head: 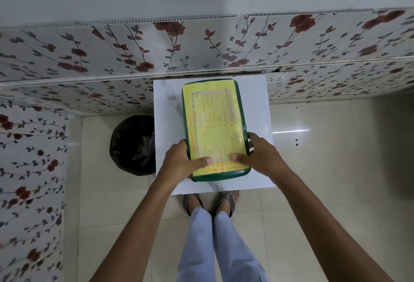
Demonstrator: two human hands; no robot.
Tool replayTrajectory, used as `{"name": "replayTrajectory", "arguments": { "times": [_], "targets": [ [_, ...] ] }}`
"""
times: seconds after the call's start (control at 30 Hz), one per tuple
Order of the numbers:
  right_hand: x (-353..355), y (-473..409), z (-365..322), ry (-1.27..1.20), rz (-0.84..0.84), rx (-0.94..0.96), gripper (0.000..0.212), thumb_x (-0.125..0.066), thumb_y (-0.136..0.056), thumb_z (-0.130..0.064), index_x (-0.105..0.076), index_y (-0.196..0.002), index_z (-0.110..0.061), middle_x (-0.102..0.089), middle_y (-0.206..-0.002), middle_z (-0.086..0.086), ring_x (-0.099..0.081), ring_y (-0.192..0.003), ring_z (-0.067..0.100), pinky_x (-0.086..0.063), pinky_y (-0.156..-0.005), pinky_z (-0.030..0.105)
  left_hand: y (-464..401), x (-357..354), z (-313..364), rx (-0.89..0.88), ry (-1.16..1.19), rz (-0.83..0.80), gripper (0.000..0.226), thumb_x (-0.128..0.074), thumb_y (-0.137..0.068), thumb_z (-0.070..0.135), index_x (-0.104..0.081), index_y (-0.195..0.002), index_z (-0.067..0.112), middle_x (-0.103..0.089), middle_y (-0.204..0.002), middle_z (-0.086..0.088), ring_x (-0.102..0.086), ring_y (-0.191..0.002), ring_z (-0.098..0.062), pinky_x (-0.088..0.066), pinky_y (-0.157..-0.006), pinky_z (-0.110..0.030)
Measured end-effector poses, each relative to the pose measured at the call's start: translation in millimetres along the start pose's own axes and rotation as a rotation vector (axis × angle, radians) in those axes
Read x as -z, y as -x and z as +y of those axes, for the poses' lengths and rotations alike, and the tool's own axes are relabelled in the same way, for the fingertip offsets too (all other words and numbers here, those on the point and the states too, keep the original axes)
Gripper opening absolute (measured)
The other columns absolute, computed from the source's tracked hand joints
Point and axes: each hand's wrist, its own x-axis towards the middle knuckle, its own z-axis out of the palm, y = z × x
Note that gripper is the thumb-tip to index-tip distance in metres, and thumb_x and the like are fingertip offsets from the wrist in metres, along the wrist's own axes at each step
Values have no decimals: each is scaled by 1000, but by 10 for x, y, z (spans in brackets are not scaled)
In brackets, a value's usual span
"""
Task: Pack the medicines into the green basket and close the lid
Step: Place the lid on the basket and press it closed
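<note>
So the green basket (216,129) sits lengthwise on a small white table (165,125), dead center in view. Its lid (212,111) is on, dark green around the rim with rounded corners, and nearly the whole top is covered by a yellow sheet (208,102) taped down, with orange and dark handwriting I can't read. The left hand (181,162) clamps the near corner at about 7 o'clock, thumb flat on the yellow top, the other fingers curled around the side. The right hand (261,155) does the same at 5 o'clock, thumb pressed on top, fingers wrapped over the right edge. A black-lined bin (132,145) stands on the floor at 9 o'clock of the table.
</note>
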Motion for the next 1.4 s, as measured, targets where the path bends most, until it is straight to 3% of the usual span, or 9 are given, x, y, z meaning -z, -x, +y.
{"name": "replayTrajectory", "arguments": {
  "times": [0.1, 0.2, 0.33, 0.43, 0.53, 0.73, 0.93, 1.03, 1.4],
  "targets": [
    [-74, 85, 97, 48, -37, 48, 80, -79, -70, -27, -33, -135, -15, -56, -119, 5, -56, -100, 20, -51, -76, 27, 70, 4, -52, 19, -79, -56, 72, -83, -62, 25, -47, -124, 19, -59, -109, 0, -57, -103, -21, -56, -83, -45],
    [-192, 160, 181, 36, 93, 109, 70, -77, -72, -27, -40, -130, -12, -57, -111, 6, -52, -92, 16, -44, -64, 17, 95, -67, -110, -35, -117, 47, 59, -82, -63, 18, -55, -115, 14, -65, -111, -6, -61, -99, -22, -55, -82, -39],
    [-151, 98, 195, 49, -2, 78, 73, -77, -71, -31, -39, -131, -12, -57, -118, 8, -54, -100, 19, -49, -76, 26, 86, -23, -102, -19, -184, -5, 61, -82, -63, 26, -55, -116, 14, -64, -108, -1, -58, -90, -16, -52, -70, -25],
    [56, -9, -8, -252, -54, -38, 69, -72, -75, -39, -41, -133, -18, -56, -120, 3, -56, -108, 22, -51, -90, 37, -15, 109, 54, 58, -92, -63, 56, -78, -66, 36, -58, -115, 16, -64, -107, -1, -62, -96, -19, -57, -79, -39],
    [241, -350, -352, -344, 155, -5, 61, -59, -83, -46, -41, -135, -19, -55, -129, 5, -54, -116, 26, -48, -98, 47, -334, 238, 334, -22, 21, 138, 34, -60, -82, 42, -61, -104, 16, -68, -99, -2, -66, -94, -23, -57, -83, -45],
    [368, -899, -813, -291, 349, 17, 40, -54, -89, -40, -54, -121, -16, -60, -123, 3, -52, -91, 17, -40, -73, 27, -917, 443, 639, -100, 34, 318, 20, -67, -77, 36, -67, -85, 17, -71, -96, -15, -68, -90, -31, -56, -81, -51],
    [355, -582, -581, -303, 179, -23, 45, -62, -85, -29, -46, -126, -18, -64, -115, 5, -63, -96, 22, -53, -86, 37, -549, 328, 511, -12, 182, 175, 33, -66, -81, 25, -59, -110, 12, -68, -98, -8, -67, -86, -22, -58, -63, -34],
    [197, -280, -254, -287, 89, -99, 46, -65, -84, -27, -46, -126, -17, -63, -107, 4, -62, -100, 25, -53, -91, 45, -309, 225, 264, -22, 194, 134, 47, -67, -80, 10, -54, -124, 16, -61, -95, -7, -63, -90, -23, -55, -67, -35],
    [-31, -68, 14, -310, 188, -117, 36, -58, -88, -29, -49, -120, -16, -59, -100, 2, -60, -96, 23, -53, -87, 41, -211, 63, 43, -94, 175, 189, 47, -63, -83, 8, -54, -126, 23, -55, -81, 0, -60, -88, -26, -56, -72, -38]
  ]
}}
